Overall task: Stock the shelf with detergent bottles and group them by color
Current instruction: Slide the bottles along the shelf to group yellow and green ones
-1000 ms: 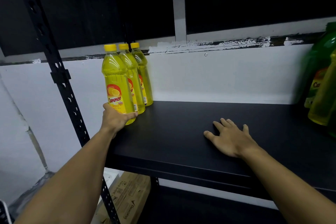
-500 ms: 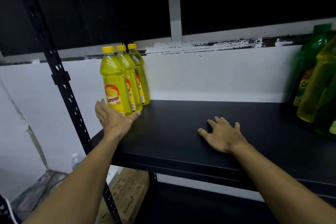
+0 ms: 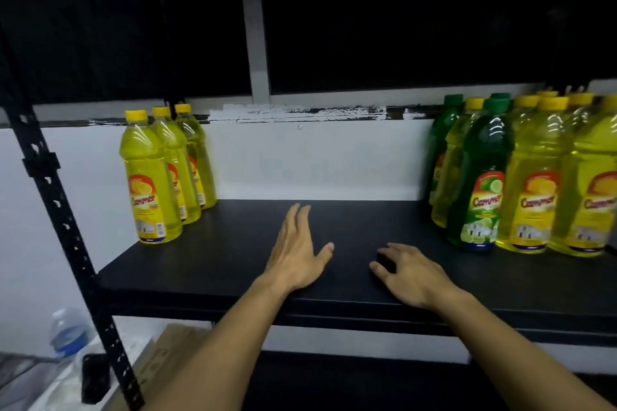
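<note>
I see the black shelf (image 3: 350, 237) under both hands, mixed green and yellow bottles (image 3: 531, 177) right of them, three yellow bottles (image 3: 157, 173) left, my left hand (image 3: 295, 252) flat and empty, my right hand (image 3: 409, 272) loosely curled, holding nothing.

There is a single view, from a wide-angle camera worn on the person's head. It faces forward and slightly down, square onto a black shelf board (image 3: 233, 253) that crosses the picture at about chest level, close enough that both forearms reach in from the near bottom edge. The far white wall (image 3: 317, 160) fills the middle, the perforated black upright (image 3: 63, 227) leans at the left, and straight lines bow toward the edges. No second view overlaps it.
</note>
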`<state>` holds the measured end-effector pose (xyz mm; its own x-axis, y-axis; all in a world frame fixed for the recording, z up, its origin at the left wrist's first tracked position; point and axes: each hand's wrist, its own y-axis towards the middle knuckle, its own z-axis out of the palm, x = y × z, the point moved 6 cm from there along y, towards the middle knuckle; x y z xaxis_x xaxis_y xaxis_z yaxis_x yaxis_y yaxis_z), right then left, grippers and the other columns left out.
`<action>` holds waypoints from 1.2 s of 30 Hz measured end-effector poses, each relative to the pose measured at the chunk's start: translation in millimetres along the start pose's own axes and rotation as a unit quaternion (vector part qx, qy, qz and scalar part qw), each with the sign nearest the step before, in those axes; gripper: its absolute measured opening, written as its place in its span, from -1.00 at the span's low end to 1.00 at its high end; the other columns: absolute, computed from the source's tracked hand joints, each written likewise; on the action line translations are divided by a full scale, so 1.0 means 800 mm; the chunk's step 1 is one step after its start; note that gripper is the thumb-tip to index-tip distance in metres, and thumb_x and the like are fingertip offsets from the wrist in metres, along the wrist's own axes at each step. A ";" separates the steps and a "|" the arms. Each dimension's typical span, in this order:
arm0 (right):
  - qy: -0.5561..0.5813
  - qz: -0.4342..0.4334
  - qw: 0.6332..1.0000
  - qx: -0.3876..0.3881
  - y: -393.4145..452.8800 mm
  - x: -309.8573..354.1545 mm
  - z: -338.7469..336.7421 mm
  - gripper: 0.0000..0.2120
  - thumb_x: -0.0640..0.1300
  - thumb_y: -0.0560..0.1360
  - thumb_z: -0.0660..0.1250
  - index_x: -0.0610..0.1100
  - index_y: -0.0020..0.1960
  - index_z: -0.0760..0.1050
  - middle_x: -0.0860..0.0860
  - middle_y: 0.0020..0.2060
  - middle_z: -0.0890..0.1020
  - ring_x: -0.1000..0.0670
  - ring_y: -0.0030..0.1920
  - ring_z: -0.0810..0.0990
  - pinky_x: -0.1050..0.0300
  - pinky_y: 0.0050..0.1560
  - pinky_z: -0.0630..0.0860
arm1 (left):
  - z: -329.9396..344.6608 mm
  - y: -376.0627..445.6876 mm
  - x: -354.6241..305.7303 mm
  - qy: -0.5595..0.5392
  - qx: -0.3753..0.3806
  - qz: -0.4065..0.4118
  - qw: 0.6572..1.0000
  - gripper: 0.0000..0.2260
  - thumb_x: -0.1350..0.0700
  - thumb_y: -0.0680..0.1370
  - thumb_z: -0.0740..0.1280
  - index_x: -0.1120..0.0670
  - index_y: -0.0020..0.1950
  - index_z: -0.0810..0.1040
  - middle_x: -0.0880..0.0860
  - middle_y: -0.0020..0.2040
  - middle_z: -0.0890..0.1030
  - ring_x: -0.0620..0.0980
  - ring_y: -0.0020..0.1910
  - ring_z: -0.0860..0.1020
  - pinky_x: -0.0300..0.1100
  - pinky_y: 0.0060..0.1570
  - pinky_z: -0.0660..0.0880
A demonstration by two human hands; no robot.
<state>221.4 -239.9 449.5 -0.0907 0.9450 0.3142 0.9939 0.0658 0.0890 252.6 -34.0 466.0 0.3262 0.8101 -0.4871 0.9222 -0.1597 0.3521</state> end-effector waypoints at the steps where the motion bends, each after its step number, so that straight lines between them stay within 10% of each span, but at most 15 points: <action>1: -0.002 0.005 1.000 -0.005 -0.008 -0.014 -0.005 -0.44 0.26 0.58 0.08 0.02 0.49 0.27 0.05 0.51 0.22 0.01 0.51 0.15 0.03 0.44 0.19 | 0.014 0.003 -0.013 0.002 0.024 0.008 1.000 -0.23 -0.19 0.57 0.27 -0.06 0.58 -0.15 -0.12 0.58 -0.19 0.01 0.57 -0.05 0.04 0.50 0.14; 14: 0.065 0.062 0.975 -0.204 -0.050 -0.114 -0.090 -0.71 0.06 0.56 0.26 -0.01 0.22 0.55 0.09 0.21 0.54 -0.01 0.20 0.52 0.10 0.08 0.44 | 0.065 0.013 -0.054 0.129 0.193 0.001 0.973 -0.38 -0.31 0.61 0.02 -0.02 0.59 0.11 -0.02 0.60 0.06 0.00 0.57 0.03 -0.05 0.52 0.04; 23: 0.107 0.186 0.898 -0.385 -0.016 -0.129 -0.143 -0.25 0.12 0.46 0.42 -0.15 0.47 0.15 -0.10 0.33 0.33 -0.13 0.34 0.33 -0.09 0.17 0.44 | 0.063 0.013 -0.059 0.132 0.181 -0.001 0.975 -0.39 -0.30 0.61 0.04 -0.03 0.58 0.13 -0.04 0.60 0.08 -0.02 0.57 0.05 -0.05 0.49 0.07; 36: 0.082 0.252 0.886 -0.381 0.012 -0.135 -0.142 0.00 0.18 0.38 0.47 -0.24 0.54 -0.01 -0.18 0.35 0.28 -0.19 0.35 0.26 -0.10 0.15 0.44 | 0.066 0.018 -0.053 0.111 0.161 -0.007 0.981 -0.39 -0.32 0.58 0.08 -0.04 0.56 0.19 -0.10 0.55 0.17 0.00 0.53 0.13 -0.03 0.45 0.19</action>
<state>233.4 -377.7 524.1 0.2826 0.7293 0.6230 0.5851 -0.6458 0.4905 263.2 -100.2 449.8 0.2933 0.9106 -0.2912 0.9555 -0.2887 0.0597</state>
